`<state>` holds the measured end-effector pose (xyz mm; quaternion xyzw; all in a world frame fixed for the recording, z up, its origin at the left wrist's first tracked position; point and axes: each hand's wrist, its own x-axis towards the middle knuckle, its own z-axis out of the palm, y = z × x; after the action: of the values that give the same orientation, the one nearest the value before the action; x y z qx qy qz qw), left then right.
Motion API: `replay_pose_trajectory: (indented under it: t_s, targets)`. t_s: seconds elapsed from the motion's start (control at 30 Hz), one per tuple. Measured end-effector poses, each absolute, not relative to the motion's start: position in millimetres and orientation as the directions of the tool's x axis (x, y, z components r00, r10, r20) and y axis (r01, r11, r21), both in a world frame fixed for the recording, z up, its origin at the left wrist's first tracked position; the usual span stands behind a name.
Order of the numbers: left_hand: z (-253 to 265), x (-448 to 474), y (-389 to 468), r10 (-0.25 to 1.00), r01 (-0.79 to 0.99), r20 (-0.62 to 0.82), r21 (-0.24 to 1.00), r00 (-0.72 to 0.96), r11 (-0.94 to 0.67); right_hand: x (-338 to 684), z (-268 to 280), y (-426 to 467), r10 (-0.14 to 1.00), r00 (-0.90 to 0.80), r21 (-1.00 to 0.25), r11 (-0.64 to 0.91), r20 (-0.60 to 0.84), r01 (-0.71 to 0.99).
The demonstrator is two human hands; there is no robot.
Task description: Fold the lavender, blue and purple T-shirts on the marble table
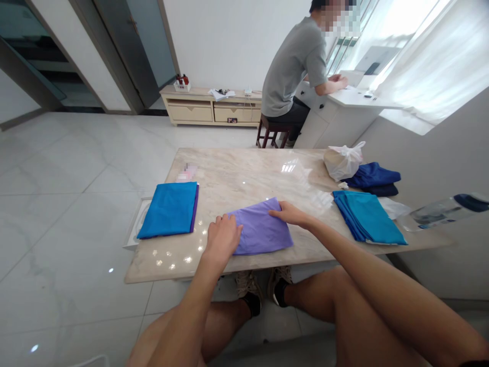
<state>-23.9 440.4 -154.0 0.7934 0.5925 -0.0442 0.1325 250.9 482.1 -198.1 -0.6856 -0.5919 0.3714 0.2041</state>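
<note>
A folded light-purple cloth [262,229] lies on the marble-topped table [244,173], close to its near edge. At the cloth's left side, my left hand [224,237] has its fingers curled over the edge. My right hand [289,213] grips the far right edge, thumb lying on top and the other fingers partly hidden. To the left rests a folded blue cloth [170,208], with a dark purple layer showing under its right side. On the right sits a stack of folded blue and teal cloths [369,216].
Along the table's right side are a white plastic bag [344,160], a dark blue cloth bundle [374,176] and a clear bottle [443,213] lying tilted. Beyond the table, a person [294,66] sits on a stool at a white desk. A low cabinet [191,109] stands against the wall.
</note>
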Motion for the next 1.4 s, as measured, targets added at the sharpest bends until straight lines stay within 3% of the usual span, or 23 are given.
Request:
replay_pose_trajectory:
  t_s: [0.1, 0.23, 0.43, 0.53, 0.63, 0.9, 1.13, 1.23, 1.33, 1.4]
  targets:
    - [-134.3, -11.1, 434.5, 0.933, 0.947, -0.189, 0.161, 0.307, -0.279, 264.4, -179.2, 475.0, 0.978, -0.023, -0.703, -0.132, -0.206, 0.699]
    - [-110.9, 14.2, 423.2, 0.924, 0.934, -0.166, 0.155, 0.345, -0.321, 306.0, -143.9, 456.9, 0.993, 0.114, -0.578, -0.093, 0.0, 0.811]
    - [-84.5, 65.9, 410.9, 0.897, 0.898, -0.1, 0.146, 0.431, -0.416, 407.0, -67.7, 389.0, 0.898, 0.373, -0.48, -0.227, 0.233, 0.847]
    - [-74.4, 93.5, 405.0, 0.874, 0.869, -0.061, 0.157, 0.482, -0.468, 461.2, -33.6, 338.4, 0.808, 0.514, -0.503, -0.329, 0.289, 0.799]
    - [-70.2, 117.4, 401.6, 0.858, 0.85, -0.032, 0.164, 0.512, -0.501, 503.0, -19.2, 292.3, 0.715, 0.629, -0.61, -0.359, 0.307, 0.706]
    - [-85.4, 148.9, 403.1, 0.822, 0.824, -0.097, 0.154, 0.562, -0.545, 547.7, -45.4, 299.3, 0.469, 0.872, -0.906, -0.293, 0.142, 0.305]
    - [-91.6, 158.9, 411.1, 0.84, 0.851, -0.134, 0.109, 0.525, -0.514, 563.4, -69.7, 354.5, 0.346, 0.937, -0.996, -0.062, 0.039, 0.064]
    - [-94.3, 165.3, 412.3, 0.835, 0.846, -0.136, 0.106, 0.533, -0.522, 547.3, -118.6, 339.9, 0.362, 0.923, -0.988, -0.129, -0.132, -0.091]
    - [-96.3, 172.0, 412.5, 0.828, 0.843, -0.158, 0.106, 0.538, -0.527, 519.8, -173.6, 300.7, 0.411, 0.815, -0.904, -0.31, -0.408, -0.295]
    - [-95.9, 176.1, 412.8, 0.829, 0.848, -0.178, 0.098, 0.53, -0.521, 503.4, -201.5, 268.1, 0.384, 0.787, -0.855, -0.402, -0.483, -0.328]
